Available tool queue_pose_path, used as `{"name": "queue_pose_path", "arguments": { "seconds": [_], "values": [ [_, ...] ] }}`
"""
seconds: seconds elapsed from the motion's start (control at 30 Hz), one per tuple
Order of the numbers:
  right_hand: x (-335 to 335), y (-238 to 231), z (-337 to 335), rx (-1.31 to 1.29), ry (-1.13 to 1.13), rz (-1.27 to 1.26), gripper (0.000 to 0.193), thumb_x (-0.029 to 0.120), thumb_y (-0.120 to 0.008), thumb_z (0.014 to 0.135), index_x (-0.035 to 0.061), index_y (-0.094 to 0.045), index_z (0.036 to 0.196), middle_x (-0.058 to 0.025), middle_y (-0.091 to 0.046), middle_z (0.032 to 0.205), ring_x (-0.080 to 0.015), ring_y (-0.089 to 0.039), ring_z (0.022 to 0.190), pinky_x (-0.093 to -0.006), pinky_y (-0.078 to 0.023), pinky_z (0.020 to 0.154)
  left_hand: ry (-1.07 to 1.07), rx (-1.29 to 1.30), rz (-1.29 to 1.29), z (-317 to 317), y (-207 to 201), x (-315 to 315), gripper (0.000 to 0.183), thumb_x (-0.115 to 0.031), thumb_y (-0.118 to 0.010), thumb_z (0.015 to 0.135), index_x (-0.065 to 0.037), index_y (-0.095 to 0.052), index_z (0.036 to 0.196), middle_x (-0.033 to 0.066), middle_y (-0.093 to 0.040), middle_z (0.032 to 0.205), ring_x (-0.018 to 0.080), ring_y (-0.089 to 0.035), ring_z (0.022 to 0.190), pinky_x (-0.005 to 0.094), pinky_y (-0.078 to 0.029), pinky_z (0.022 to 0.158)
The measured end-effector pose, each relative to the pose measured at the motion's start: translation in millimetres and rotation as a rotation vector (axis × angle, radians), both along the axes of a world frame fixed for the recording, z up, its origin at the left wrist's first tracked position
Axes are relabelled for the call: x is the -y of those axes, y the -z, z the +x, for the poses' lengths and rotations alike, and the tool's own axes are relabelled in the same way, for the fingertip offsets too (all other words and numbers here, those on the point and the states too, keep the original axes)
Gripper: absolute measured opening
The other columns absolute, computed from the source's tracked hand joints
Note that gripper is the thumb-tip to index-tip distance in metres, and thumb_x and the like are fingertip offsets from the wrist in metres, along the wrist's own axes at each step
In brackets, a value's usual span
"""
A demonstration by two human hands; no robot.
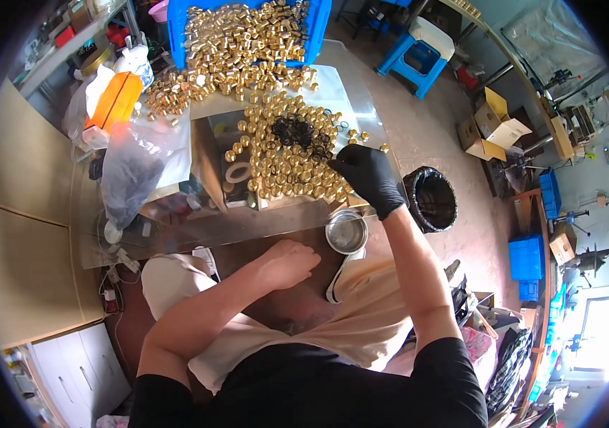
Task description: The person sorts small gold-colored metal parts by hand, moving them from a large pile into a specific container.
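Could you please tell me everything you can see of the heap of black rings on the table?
The black rings look thin and rubbery, tangled in a loose, low heap. They lie over gold-coloured metal pieces, which surround them on the near side. A few rings stray to the right of the heap. The gloved right hand is close by on that side; whether it touches any ring cannot be made out.

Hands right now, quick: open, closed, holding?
Left hand: loosely closed; any contents hidden.
Right hand: black-gloved, fingers bent by the brass parts; whether it holds anything cannot be told.
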State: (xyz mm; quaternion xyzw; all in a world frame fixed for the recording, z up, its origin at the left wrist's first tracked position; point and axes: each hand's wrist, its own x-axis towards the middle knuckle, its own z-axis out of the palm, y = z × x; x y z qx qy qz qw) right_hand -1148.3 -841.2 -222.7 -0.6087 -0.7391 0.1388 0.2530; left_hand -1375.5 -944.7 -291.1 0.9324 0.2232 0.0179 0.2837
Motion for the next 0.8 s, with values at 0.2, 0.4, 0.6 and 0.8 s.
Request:
{"name": "queue_pose_path", "arguments": {
  "seconds": [0.2, 0.4, 0.6, 0.8],
  "values": [
    [-16, 18, 12, 0.010, -0.022, -0.013, 0.019, 0.026, -0.073, 0.079, 0.0083, -0.076, 0.086, -0.0142, -0.072, 0.082, -0.0339, -0.070, 0.075, -0.0415, -0.055, 0.071, 0.015, -0.005, 0.017, 5, 0, 0, 0.018, -0.019, -0.070, 0.083, -0.004, -0.065, 0.093, 0.0135, -0.068, 0.096, 0.0344, -0.066, 0.098, 0.0455, -0.053, 0.085],
    [-19, 11, 12, 0.069, 0.005, 0.000, 0.018, 0.024, -0.073, 0.079, 0.0080, -0.076, 0.086, -0.0140, -0.073, 0.082, -0.0330, -0.070, 0.073, -0.0407, -0.055, 0.071, 0.012, 0.001, -0.004, 2, -4, 2, 0.018, -0.019, -0.070, 0.083, -0.005, -0.065, 0.093, 0.0127, -0.068, 0.096, 0.0341, -0.065, 0.098, 0.0451, -0.052, 0.085],
    [-19, 6, 27, -0.029, 0.026, 0.097, 0.013, 0.015, -0.073, 0.079, 0.0053, -0.075, 0.088, -0.0153, -0.072, 0.086, -0.0336, -0.070, 0.077, -0.0389, -0.055, 0.072, 0.011, 0.048, 0.024, 2, -5, 1, 0.019, -0.019, -0.072, 0.082, -0.005, -0.065, 0.093, 0.0124, -0.067, 0.094, 0.0339, -0.065, 0.097, 0.0453, -0.052, 0.084],
    [-11, 7, 15, 0.172, -0.021, 0.175, 0.014, 0.011, -0.076, 0.078, 0.0052, -0.074, 0.090, -0.0149, -0.070, 0.092, -0.0342, -0.069, 0.086, -0.0390, -0.055, 0.077, 0.002, 0.083, 0.022, -1, -2, 2, 0.019, -0.019, -0.072, 0.082, -0.005, -0.065, 0.092, 0.0121, -0.067, 0.094, 0.0341, -0.065, 0.096, 0.0457, -0.052, 0.083]
  ]
}}
